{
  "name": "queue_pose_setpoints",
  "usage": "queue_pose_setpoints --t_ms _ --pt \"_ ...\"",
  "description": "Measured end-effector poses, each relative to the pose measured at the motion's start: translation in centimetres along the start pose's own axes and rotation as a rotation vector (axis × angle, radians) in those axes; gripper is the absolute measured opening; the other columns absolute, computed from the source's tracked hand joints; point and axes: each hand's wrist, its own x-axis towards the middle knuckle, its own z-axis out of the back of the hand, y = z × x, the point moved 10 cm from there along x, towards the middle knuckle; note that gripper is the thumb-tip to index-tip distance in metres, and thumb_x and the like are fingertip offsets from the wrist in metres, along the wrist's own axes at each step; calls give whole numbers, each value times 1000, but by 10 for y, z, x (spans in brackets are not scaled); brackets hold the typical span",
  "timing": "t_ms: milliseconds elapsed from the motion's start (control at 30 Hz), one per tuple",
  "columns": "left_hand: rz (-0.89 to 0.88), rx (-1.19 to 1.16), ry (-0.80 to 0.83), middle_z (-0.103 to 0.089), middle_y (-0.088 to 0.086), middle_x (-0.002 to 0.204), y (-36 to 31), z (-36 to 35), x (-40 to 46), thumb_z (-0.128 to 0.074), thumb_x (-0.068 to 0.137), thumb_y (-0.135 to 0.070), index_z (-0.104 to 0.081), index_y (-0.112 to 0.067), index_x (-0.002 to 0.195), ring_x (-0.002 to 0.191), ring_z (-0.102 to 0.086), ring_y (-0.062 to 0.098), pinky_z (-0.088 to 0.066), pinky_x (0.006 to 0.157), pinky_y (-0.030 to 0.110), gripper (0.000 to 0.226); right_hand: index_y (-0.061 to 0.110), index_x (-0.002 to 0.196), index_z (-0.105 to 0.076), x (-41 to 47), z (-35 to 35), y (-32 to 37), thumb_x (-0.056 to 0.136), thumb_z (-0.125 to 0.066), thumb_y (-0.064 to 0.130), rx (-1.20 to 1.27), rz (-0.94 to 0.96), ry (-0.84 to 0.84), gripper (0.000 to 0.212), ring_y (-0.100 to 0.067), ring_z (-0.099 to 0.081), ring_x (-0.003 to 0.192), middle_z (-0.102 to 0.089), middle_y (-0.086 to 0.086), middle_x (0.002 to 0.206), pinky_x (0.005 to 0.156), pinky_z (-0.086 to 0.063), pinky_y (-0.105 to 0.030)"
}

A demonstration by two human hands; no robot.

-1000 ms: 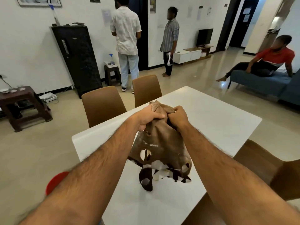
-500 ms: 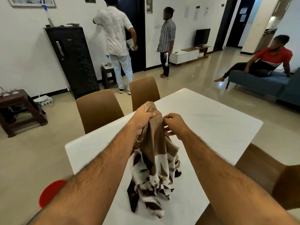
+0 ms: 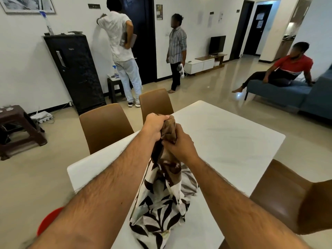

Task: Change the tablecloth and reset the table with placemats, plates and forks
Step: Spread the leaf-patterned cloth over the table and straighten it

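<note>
Left hand (image 3: 156, 126) is clenched around the top of the bunched tablecloth (image 3: 161, 200), fist at the highest point of the bundle. Right hand (image 3: 179, 146) grips the same cloth just below and beside the left, fingers wrapped around the gathered neck. Both fists touch or nearly touch each other.

Tablecloth: one, white with a dark brown leaf print, brown on the part inside the fists. It hangs down from the hands, lower end bunched on the white desk (image 3: 224, 141) near the close edge.

Counts:
- desk: 1, white top, only the cloth on it
- brown chairs: 4 in view, two at the far side (image 3: 106, 126) (image 3: 155, 102), two at the right side (image 3: 280, 193), the closer of those cut off by the frame edge
- red round thing (image 3: 47, 221) on the floor at lower left: 1, mostly hidden by the left forearm, can't tell what it is
- people in the background: 3, two standing by the far wall, one sitting on a blue sofa (image 3: 287, 94)
- black fridge (image 3: 75, 72): 1, against the left wall
</note>
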Motion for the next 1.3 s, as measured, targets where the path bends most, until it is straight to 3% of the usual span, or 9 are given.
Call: queue_pose_setpoints --t_ms 67,200,400,567,800,933,1033,1133,1300 --pt "-28 3 11 -62 13 78 -4 3 1 -61 92 -4 -53 -8 84 66 -61 22 -53 57 33 12 25 110 -62 9 12 -3 98 -56 31 77 -49 -90 15 -15 -63 89 -68 6 100 93 -55 -42" --pt "-23 -11 -3 -64 9 85 -2 23 -5 -61 95 -15 -58 -10 86 75 -63 18 -57 71 35 10 13 86 -68 22 33 5 93 -55 11 215 -30 -102 15 -21 -60 78 -65 -5 81 76 -54 -37" --pt "-258 938 -383 -57 0 88 -29 73 -22 -54 81 -73 -52 -19 83 83 -56 20 -44 66 31 54 20 74 -64 36 57 41 83 -60 10 -100 104 -169 14 -16 -55 66 -60 2 69 58 -41 -24" --pt "-732 787 1 -59 -2 116 -55 18 -32 -50 96 -49 -53 -22 129 104 -55 11 -50 90 33 43 21 77 -60 49 48 63 87 -56 8 -152 120 -83 17 -15 -56 68 -61 0 73 56 -40 -23" --pt "-327 732 580 -67 4 110 -22 -12 -25 -75 84 -20 -62 -18 119 100 -66 19 -58 85 33 38 21 112 -48 38 31 40 70 -70 17 483 -57 224 47 -27 -64 91 -61 -11 99 75 -57 -39" --pt "-472 928 369 -70 17 93 -41 -4 -11 -70 86 -13 -71 -5 93 84 -67 30 -60 73 41 11 25 123 -48 16 15 4 67 -79 31 568 -145 356 64 -28 -63 107 -64 -12 115 93 -52 -43" --pt "-493 721 222 -69 21 85 -56 -6 -13 -64 91 -26 -66 -1 89 75 -69 35 -58 74 50 25 20 118 -58 -7 -18 -3 69 -87 24 365 -149 467 57 -20 -65 103 -67 -3 109 87 -56 -29" --pt "-403 418 211 -59 11 91 -59 -17 -20 -55 98 -27 -64 -7 106 76 -66 27 -60 70 50 23 20 122 -60 -13 -48 -36 51 -92 39 318 -261 417 80 -25 -64 108 -68 -4 114 92 -55 -41" --pt "-337 54 176 -49 5 82 -82 -11 -19 -46 103 -25 -54 -22 108 65 -53 11 -62 66 36 11 8 102 -61 -17 -5 -56 83 -56 14 509 -423 -3 21 -35 -64 93 -64 -14 97 77 -57 -42"
